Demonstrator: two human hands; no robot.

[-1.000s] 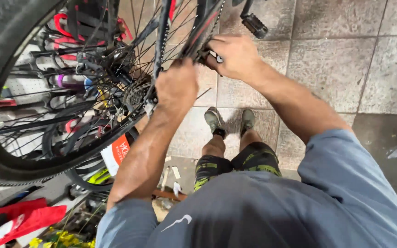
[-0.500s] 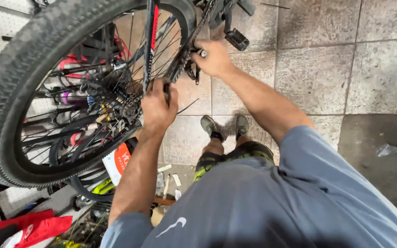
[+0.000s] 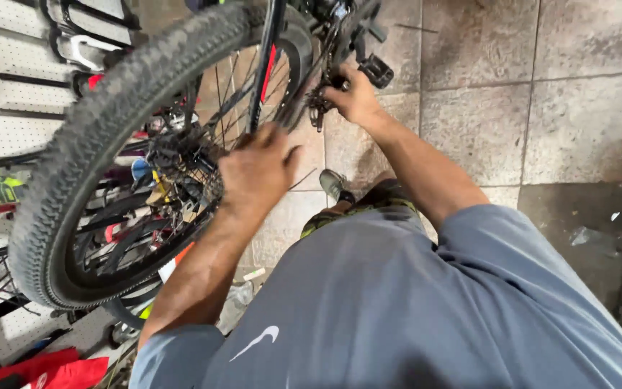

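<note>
A bicycle is raised in front of me, its knobby rear tyre (image 3: 95, 144) filling the left side. My left hand (image 3: 257, 169) is a little blurred, back towards me, with the fingers curled around a black frame stay (image 3: 291, 108) beside the spokes. The rear sprockets (image 3: 181, 169) lie just left of that hand. Further up, my right hand (image 3: 354, 97) grips the crank arm by the black pedal (image 3: 376, 70), where the chain and chainring are. A black and red frame tube (image 3: 266, 61) runs up between the two hands.
A white pegboard (image 3: 8, 108) with hanging black tools is on the left behind the wheel. Red items (image 3: 44, 371) and other bicycle parts lie low on the left. The floor is large stone tiles (image 3: 541, 108). My shoe (image 3: 332, 184) shows below the crank.
The view has tilted, so the wheel now sits lower and more central. My left hand has slid along the stay towards the crank. The right hand remains at the crank.
</note>
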